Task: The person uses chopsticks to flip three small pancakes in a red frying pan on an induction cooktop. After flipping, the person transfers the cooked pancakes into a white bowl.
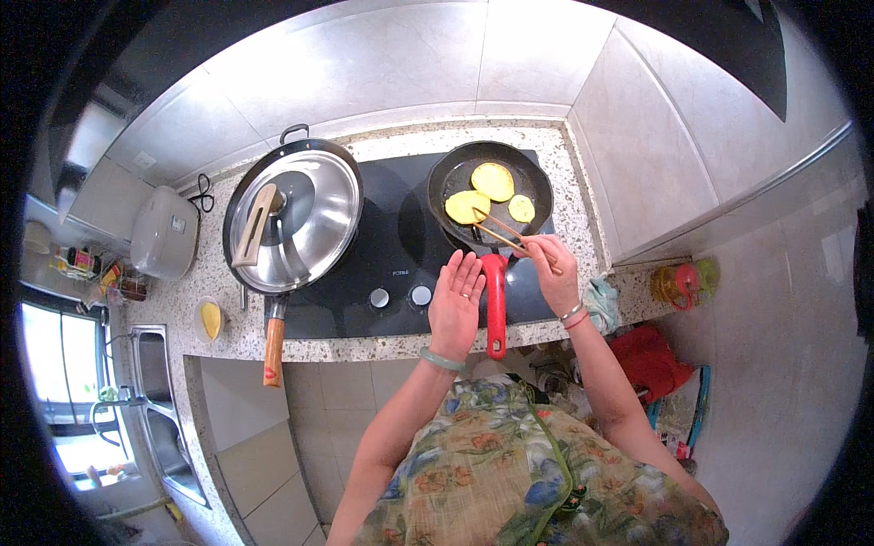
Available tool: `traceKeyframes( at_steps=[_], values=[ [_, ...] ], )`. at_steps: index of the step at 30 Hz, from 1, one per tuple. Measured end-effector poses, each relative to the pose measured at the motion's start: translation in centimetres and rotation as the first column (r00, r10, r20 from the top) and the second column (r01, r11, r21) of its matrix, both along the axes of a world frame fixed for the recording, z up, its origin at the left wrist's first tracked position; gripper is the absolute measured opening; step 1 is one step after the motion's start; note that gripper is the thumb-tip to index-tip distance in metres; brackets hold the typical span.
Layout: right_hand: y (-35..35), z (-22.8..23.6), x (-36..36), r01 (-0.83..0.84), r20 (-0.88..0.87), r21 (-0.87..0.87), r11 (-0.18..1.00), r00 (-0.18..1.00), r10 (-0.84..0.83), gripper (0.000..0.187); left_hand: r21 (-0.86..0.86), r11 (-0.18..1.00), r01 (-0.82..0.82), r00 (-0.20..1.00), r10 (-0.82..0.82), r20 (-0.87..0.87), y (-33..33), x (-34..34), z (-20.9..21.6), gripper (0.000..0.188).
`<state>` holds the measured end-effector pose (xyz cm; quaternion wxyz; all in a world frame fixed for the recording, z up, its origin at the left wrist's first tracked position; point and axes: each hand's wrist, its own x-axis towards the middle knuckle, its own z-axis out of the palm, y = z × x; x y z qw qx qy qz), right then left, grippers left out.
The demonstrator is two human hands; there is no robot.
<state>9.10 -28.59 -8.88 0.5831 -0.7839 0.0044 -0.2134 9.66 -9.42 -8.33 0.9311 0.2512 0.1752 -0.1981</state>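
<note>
A black frying pan [440,159] with a red handle [495,305] rests on the right side of the stove, holding three flat yellow pancakes [492,181], one smaller than the others. My right hand [552,273] grips a pair of chopsticks [510,233], their tips at the edge of the left pancake [467,207]. Just left of the red handle, my left hand [455,303] is held palm up with its fingers stretched out and nothing in it. It wears a ring and a pale green bangle.
On the left burner stands a wok [238,182] under a steel lid [314,214], its wooden handle [274,350] jutting past the counter edge. A bowl [208,318] with yellow contents, a rice cooker [166,232] and a sink [173,455] lie further left. A cloth [602,305] sits at right.
</note>
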Motion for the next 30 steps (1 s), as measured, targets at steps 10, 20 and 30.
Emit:
traceKeyframes(
  at_steps=[10,20,30],
  values=[
    [0.2,1.4,0.8,0.108,-0.049,0.384,0.917,0.994,-0.096,0.025,0.003,1.0,-0.022,1.0,0.022,-0.007,0.4,0.1,0.2,0.045],
    [-2.3,0.6,2.1,0.33,-0.328,0.701,0.633,0.936,-0.126,0.04,-0.006,1.0,-0.026,1.0,0.026,-0.008,0.3,0.2,0.0,0.045],
    [-2.8,1.2,2.7,0.286,-0.272,0.569,0.771,0.95,-0.153,0.034,-0.004,0.999,-0.033,0.999,0.033,-0.008,0.5,0.2,0.0,0.045]
  ],
)
